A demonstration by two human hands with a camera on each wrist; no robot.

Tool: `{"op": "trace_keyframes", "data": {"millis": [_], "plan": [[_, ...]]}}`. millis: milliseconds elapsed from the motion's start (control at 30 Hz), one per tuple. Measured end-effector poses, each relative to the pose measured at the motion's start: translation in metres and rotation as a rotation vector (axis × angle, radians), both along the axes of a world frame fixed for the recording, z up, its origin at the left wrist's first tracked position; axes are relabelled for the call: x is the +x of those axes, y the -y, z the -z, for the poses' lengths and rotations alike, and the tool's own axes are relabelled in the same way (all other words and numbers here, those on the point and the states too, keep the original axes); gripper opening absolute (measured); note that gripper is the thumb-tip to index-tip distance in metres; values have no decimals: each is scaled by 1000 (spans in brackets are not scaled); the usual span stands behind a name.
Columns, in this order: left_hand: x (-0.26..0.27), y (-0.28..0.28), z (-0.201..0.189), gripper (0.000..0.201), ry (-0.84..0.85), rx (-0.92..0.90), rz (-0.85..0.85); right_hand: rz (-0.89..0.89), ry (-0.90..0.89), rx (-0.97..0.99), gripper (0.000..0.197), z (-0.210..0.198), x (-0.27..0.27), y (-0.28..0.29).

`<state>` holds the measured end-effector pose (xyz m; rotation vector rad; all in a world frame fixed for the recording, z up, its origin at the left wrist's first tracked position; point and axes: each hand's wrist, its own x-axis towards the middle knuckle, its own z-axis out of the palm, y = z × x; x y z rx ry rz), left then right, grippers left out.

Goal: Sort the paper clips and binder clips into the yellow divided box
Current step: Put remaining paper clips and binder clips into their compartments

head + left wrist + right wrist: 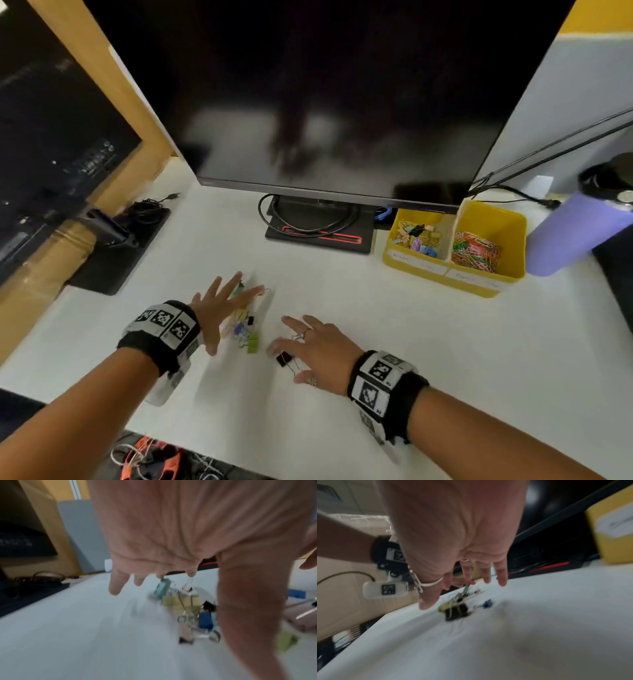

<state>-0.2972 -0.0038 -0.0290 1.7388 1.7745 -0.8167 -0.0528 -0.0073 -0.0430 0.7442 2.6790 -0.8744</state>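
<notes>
- Left hand (219,310), lower left of centre in the head view: fingers spread wide, holding nothing, over a small pile of binder clips (244,327).
- Right hand (317,349), lower centre: fingers spread, empty, above a black binder clip (284,358).
- Yellow divided box (414,265), right of centre: 2 compartments, binder clips in the left one, paper clips (474,251) in the right.

An office workstation, white desk (376,342) under a large dark monitor (325,102) on its stand, cables coiled at the base, grey partition panel (565,102) behind, yellow divided box (445,270) of clips, purple water bottle (568,233) alongside.
</notes>
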Motion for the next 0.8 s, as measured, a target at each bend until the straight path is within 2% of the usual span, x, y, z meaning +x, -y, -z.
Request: {"op": "trace_keyframes", "data": {"millis": [33, 100, 233, 300, 400, 500, 567, 633, 733, 800], "plan": [[-4, 0, 6, 129, 15, -18, 0, -30, 51, 17, 67, 1, -13, 3], [-4, 3, 19, 129, 31, 1, -1, -65, 140, 59, 69, 4, -32, 5], [9, 13, 44, 103, 35, 208, -88, -67, 159, 62, 56, 23, -30, -2], [20, 19, 55, 95, 71, 274, -144, -7, 144, 39, 54, 26, -16, -6], [35, 20, 72, 104, 65, 384, -104, 96, 143, 72, 50, 21, 10, -14], [68, 21, 61, 78, 61, 347, -170, 277, 8, 157, 47, 17, 29, -22], [97, 19, 51, 69, 37, 334, -242, 252, 52, 189, 54, 22, 42, -29], [120, 17, 51, 68, 55, 341, -280, 372, 132, 106, 46, 30, 54, -33], [145, 12, 54, 60, 64, 340, -187, 694, 54, -41, 6, 29, 63, -39], [158, 7, 48, 56, 107, 328, -138, 846, -21, -38, 22, 26, 67, -42]]}}
